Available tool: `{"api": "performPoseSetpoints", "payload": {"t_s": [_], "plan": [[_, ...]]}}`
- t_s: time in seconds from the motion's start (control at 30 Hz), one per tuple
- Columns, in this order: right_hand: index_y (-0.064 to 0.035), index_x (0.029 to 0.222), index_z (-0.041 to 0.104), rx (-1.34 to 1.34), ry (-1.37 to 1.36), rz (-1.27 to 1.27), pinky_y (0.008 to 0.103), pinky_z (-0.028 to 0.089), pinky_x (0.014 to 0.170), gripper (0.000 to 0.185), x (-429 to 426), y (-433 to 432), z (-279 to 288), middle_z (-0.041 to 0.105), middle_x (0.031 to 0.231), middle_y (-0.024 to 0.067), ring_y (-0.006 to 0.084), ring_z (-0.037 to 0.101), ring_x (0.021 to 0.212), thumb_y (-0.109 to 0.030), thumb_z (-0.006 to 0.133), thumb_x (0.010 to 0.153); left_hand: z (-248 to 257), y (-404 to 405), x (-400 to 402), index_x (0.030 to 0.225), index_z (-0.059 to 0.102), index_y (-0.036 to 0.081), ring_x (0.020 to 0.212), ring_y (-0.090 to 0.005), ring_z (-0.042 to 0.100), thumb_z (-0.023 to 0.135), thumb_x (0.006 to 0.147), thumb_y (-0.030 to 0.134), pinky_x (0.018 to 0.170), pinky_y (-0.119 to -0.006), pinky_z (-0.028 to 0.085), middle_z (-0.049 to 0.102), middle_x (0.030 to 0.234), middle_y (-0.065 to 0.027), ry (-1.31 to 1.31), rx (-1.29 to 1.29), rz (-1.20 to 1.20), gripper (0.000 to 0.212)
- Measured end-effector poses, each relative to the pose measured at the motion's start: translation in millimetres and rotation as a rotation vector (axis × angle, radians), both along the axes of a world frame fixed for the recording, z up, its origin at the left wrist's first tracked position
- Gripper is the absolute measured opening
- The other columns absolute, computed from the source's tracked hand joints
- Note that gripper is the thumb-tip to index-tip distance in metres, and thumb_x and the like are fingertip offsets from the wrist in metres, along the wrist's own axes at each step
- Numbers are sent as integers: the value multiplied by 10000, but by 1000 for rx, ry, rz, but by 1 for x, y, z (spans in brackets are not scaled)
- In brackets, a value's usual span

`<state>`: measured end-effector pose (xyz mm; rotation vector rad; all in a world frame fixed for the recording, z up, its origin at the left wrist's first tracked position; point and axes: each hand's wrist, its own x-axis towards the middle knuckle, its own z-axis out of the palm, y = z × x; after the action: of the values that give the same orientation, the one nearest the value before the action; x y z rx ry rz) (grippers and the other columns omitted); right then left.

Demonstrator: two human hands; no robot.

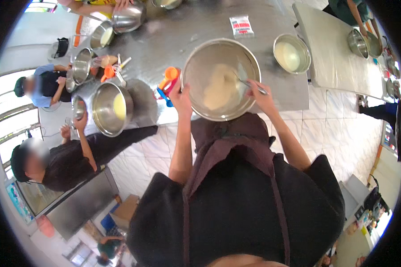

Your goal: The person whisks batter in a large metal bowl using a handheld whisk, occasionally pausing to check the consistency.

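Note:
A large stainless steel mixing bowl (195,100) stands before me at the steel table's near edge, with a pale, tan-topped powder (217,90) in it. My left hand (182,98) grips the bowl's left rim. In my right hand (260,95) is the handle of a metal utensil (243,81); its head reaches into the powder, and its exact kind cannot be told. Orange, red and blue measuring cups (170,74) lie just left of the bowl. To the right stands a smaller steel bowl (291,53) with pale contents.
A salt packet (242,26) lies on the steel table (200,20) beyond the bowl. Further left are a deep steel bowl (103,110) with yellow contents, more bowls and measuring spoons (120,71). Several people work at the left and far sides. A second table (334,63) is at right.

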<state>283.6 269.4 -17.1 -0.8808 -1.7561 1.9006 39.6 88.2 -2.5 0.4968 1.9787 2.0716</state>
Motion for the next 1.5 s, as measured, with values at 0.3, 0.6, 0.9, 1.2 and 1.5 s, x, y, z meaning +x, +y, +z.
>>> {"api": "performPoseSetpoints", "payload": {"t_s": [0.3, 0.6, 0.9, 1.2, 1.5], "plan": [[-29, 1171, 706, -2, 47, 141, 255, 552, 648, 308, -6, -5, 3, 673, 729, 53, 109, 648, 672, -261, 548, 1047, 6, -1, 1, 1187, 673, -47, 873, -106, 582, 662, 877, -37, 807, -257, 457, 654, 978, -13, -172, -2, -53, 310], [-15, 1159, 713, 115, -118, 103, 251, 510, 617, 299, 5, -11, 0, 653, 693, 37, 97, 615, 647, -226, 535, 1044, 10, -5, 6, 1135, 688, -53, 880, -99, 570, 674, 882, -9, 811, -259, 451, 650, 958, -9, 34, 28, -43, 257], [18, 1161, 695, -106, -199, 430, 254, 513, 600, 308, 0, -2, -1, 649, 721, 39, 89, 608, 657, -224, 544, 1045, 23, 3, 10, 1236, 663, -46, 897, -122, 584, 673, 881, 6, 839, -259, 461, 631, 1069, -41, 0, -73, -32, 359], [-31, 1149, 721, -205, -154, 369, 246, 496, 536, 275, 14, 5, 8, 620, 632, 15, 85, 606, 607, -235, 586, 1023, 9, 1, 5, 1274, 631, -65, 971, -132, 629, 612, 905, -55, 883, -271, 499, 684, 1128, -67, -30, 36, 18, 369], [-20, 1173, 708, -225, -232, 352, 275, 512, 582, 292, -1, 0, 15, 665, 703, 48, 109, 621, 605, -220, 551, 1030, 1, 3, 0, 1223, 655, -62, 929, -116, 616, 610, 894, -39, 835, -252, 485, 689, 1067, -54, -89, -34, -66, 332]]}}
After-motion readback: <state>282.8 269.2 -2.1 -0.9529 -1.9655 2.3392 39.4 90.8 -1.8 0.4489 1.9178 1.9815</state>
